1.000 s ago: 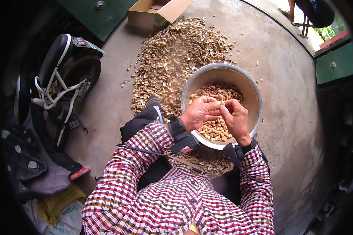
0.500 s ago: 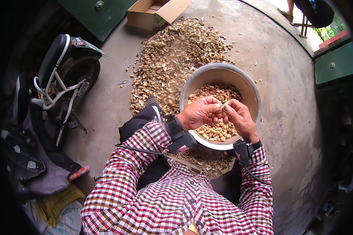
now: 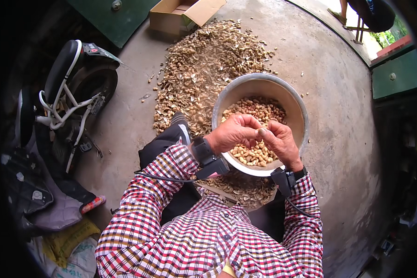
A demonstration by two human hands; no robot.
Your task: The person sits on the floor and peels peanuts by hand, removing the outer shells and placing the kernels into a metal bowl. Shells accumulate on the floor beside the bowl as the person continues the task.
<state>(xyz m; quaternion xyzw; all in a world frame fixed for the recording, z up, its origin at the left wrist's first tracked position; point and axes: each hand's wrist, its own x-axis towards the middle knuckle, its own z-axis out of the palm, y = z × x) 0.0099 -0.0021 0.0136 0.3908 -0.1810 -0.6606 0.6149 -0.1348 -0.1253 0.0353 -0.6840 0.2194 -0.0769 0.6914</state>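
Note:
A wide metal basin (image 3: pixel 297 104) stands in front of me, partly filled with unshelled peanuts (image 3: pixel 252 109). Over it my left hand (image 3: pixel 234 133) and my right hand (image 3: pixel 282 141) meet, thumbs and forefingers pinched together at the tips. Between them is a small peanut, mostly hidden by the fingers. Both wrists wear black straps with boxy devices and cables. A large heap of empty peanut shells (image 3: pixel 194 69) spreads on the floor beyond and left of the basin. More shells (image 3: pixel 245 190) lie between my legs, below the basin's near rim.
An opened cardboard box (image 3: pixel 169 21) sits behind the shell heap. On the left stands a two-wheeler (image 3: pixel 62 102) with a white frame, with sacks (image 3: pixel 72 245) and padded cloth nearer me. Green cabinets (image 3: pixel 398 76) flank the concrete floor. Part of another person (image 3: pixel 343 11) shows far right.
Both hands have shifted slightly left and stay pinched together over the basin. The fingertips have turned a little. The basin and heap look the same.

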